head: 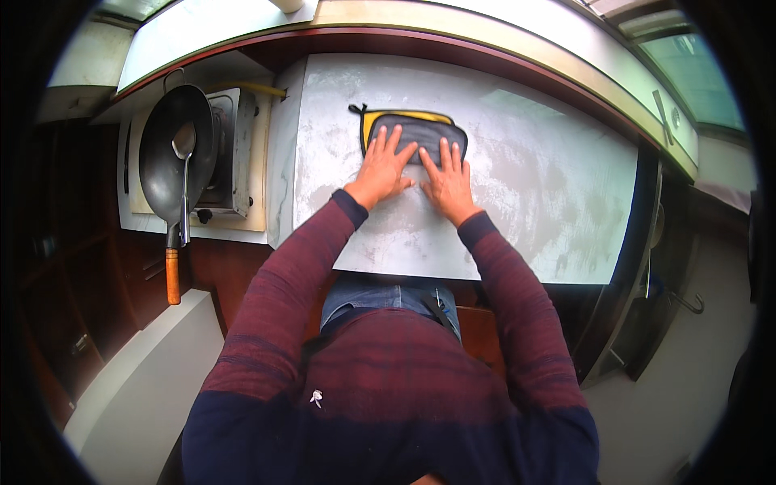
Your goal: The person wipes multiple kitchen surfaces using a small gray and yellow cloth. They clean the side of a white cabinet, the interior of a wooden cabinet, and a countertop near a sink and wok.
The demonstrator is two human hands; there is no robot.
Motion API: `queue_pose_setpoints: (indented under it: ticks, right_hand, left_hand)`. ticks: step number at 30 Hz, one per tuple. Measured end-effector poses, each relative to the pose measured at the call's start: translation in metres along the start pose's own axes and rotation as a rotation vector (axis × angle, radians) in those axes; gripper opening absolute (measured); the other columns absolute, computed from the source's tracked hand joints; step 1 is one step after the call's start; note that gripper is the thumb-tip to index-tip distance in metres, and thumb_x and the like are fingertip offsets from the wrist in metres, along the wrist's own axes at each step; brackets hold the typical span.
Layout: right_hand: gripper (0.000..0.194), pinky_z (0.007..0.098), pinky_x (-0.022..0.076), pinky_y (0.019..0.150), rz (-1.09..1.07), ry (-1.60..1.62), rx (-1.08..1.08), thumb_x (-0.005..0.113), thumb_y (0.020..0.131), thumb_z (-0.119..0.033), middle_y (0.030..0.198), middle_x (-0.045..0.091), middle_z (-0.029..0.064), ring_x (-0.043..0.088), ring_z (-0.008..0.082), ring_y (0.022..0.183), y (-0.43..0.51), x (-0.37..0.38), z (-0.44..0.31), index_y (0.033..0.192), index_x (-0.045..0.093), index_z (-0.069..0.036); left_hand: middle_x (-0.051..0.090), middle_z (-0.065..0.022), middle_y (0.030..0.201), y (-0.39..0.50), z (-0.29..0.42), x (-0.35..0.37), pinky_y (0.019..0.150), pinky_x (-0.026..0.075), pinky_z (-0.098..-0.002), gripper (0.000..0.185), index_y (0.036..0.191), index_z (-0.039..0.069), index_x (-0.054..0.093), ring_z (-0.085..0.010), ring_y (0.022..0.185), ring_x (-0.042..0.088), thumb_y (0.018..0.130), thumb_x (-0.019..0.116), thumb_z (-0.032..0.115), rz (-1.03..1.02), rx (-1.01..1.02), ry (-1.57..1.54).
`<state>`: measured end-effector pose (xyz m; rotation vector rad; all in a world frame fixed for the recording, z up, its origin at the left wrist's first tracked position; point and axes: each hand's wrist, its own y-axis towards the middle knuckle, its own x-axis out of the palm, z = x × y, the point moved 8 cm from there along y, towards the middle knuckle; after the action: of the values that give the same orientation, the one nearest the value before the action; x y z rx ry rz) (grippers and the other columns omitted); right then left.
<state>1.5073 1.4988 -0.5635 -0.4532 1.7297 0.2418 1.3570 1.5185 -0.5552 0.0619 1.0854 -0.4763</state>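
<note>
A folded cloth (412, 130), grey on top with a yellow layer and black edging, lies flat on the pale worktop (533, 200). A small black loop sticks out at its far left corner. My left hand (383, 165) rests with spread fingers on the cloth's left part, its palm over the near edge. On the right part lie the fingertips of my right hand (447, 182), also spread. Neither hand grips anything; both seem to press down on the cloth from above. The worktop around it bears whitish smears and damp-looking patches.
To the left, a black wok (160, 154) with a wooden handle (173, 276) holds a metal ladle (185, 145) and sits on a gas stove (233, 151). A raised ledge (485, 45) runs along the back. Metal hooks (691, 303) hang at the right.
</note>
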Motion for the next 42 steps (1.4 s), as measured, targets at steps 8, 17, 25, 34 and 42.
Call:
queue_pose_setpoints:
  ticks: [8,17,25,34,42]
  right_hand:
    - [0.085,0.0689,0.0301,0.121,-0.141,0.079,0.125,0.079,0.093,-0.028,0.177,0.019,0.0298,0.023,0.0541,0.16,-0.2,0.02,-0.059,0.169,0.04,-0.023]
    - [0.082,0.0705,0.0308,0.119,-0.11,0.085,0.237,0.079,0.093,-0.029,0.175,0.025,0.0291,0.026,0.0524,0.16,-0.249,0.034,-0.064,0.166,0.043,-0.023]
    - [0.083,0.0721,0.0316,0.118,-0.032,-0.023,0.198,0.08,0.091,-0.034,0.174,0.028,0.0278,0.029,0.052,0.158,-0.141,0.016,0.037,0.165,0.045,-0.025]
    - [0.081,0.0691,0.0344,0.118,0.024,-0.042,0.078,0.079,0.092,-0.034,0.173,0.033,0.0257,0.034,0.0495,0.157,0.044,-0.021,0.158,0.165,0.044,-0.029]
    - [0.078,0.0693,0.036,0.115,0.132,0.012,-0.016,0.079,0.091,-0.035,0.171,0.036,0.0263,0.035,0.0508,0.155,0.058,-0.033,0.164,0.163,0.048,-0.026]
  left_hand:
    - [0.023,-0.0316,0.174,-0.165,0.087,0.071,0.127,0.03,-0.063,0.102,0.165,0.012,0.044,-0.0579,0.159,0.022,0.079,0.093,0.035,-0.198,0.153,0.009]
    - [0.021,-0.0305,0.176,-0.188,0.107,0.103,0.127,0.029,-0.0628,0.106,0.168,0.012,0.04,-0.0559,0.161,0.02,0.08,0.092,0.04,-0.284,0.283,0.162]
    - [0.024,-0.0275,0.176,-0.051,0.106,0.075,0.128,0.03,-0.0602,0.104,0.168,0.014,0.04,-0.0535,0.161,0.022,0.081,0.092,0.038,-0.148,0.194,0.129]
    - [0.032,-0.0243,0.173,0.144,0.082,0.016,0.126,0.034,-0.0594,0.097,0.166,0.013,0.042,-0.0521,0.159,0.029,0.087,0.084,0.052,-0.009,-0.015,0.199]
    - [0.036,-0.0244,0.171,0.159,0.078,0.012,0.126,0.034,-0.0567,0.094,0.161,0.013,0.048,-0.0511,0.158,0.032,0.085,0.085,0.052,0.084,-0.058,0.163]
